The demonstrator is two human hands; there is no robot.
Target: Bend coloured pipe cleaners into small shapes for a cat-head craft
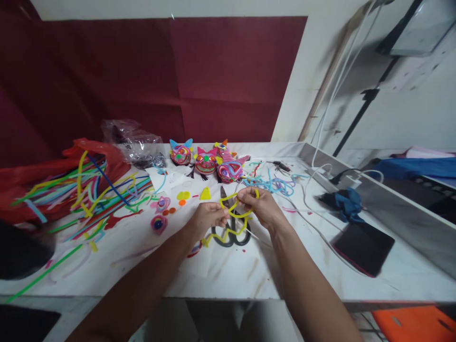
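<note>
Between my two hands a yellow pipe cleaner (243,216) is bent into a curve. My left hand (210,216) pinches it near its left side. The fingers of my right hand (259,202) close on it at the upper right. Beneath my hands lie black-handled scissors (232,237), blades pointing away from me and partly covered. A zigzag yellow pipe cleaner (228,231) crosses the scissor handles. Left of my left hand are a yellow triangular piece (205,194) and yellow round pieces (183,195). A round, colourful piece (194,249) is partly hidden by my left wrist.
Colourful animal-head ornaments (205,161) stand at the back. Many pipe cleaners (103,190) spill from a red bag (101,154) on the left, near a clear plastic bag (137,142). White cables (313,223) run along the right, by a dark flat device (365,247).
</note>
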